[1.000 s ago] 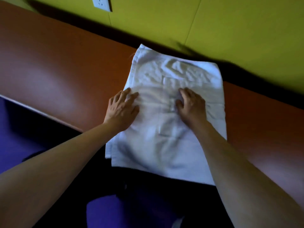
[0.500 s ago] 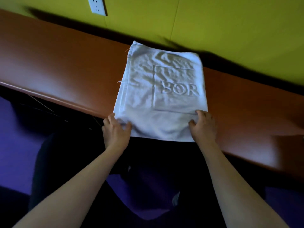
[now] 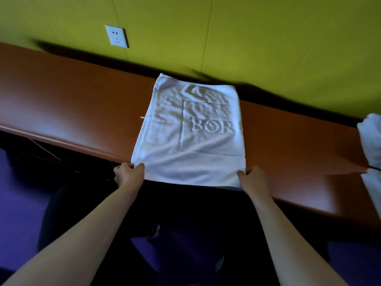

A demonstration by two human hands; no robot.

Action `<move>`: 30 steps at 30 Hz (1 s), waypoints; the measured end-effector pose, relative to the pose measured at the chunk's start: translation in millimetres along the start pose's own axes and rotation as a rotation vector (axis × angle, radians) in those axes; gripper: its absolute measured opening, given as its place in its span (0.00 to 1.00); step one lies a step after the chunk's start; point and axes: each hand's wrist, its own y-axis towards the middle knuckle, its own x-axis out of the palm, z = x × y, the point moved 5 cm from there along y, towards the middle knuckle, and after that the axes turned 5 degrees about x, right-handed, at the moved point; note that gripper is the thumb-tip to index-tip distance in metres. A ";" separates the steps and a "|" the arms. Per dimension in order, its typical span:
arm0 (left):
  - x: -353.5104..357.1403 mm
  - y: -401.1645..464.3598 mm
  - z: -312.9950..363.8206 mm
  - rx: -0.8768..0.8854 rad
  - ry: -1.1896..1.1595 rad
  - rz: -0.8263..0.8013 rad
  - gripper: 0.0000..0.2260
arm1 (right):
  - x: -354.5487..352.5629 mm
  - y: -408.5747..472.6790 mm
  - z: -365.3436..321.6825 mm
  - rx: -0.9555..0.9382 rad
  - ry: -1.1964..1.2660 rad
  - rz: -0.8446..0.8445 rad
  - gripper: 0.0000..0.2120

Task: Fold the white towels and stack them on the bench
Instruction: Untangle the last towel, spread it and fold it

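Across the bench (image 3: 72, 112), lying flat with long axis running from wall to near edge: towel (image 3: 191, 141), raised "BOR" lettering upright toward the viewer, near end hanging slightly past the edge. Pinched at the near left corner by left hand (image 3: 128, 175), fingers (image 3: 140, 166) curled over the hem; near right corner gripped likewise by right hand (image 3: 254, 179). Since half a second ago, same hold on both corners, towel unmoved. At far right, newly in view, more white cloth (image 3: 371, 139).
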 end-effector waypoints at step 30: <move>-76.2 -32.7 85.0 -0.023 -1.017 -0.197 0.06 | -87.0 -37.0 -32.4 -0.091 1.453 -0.399 0.13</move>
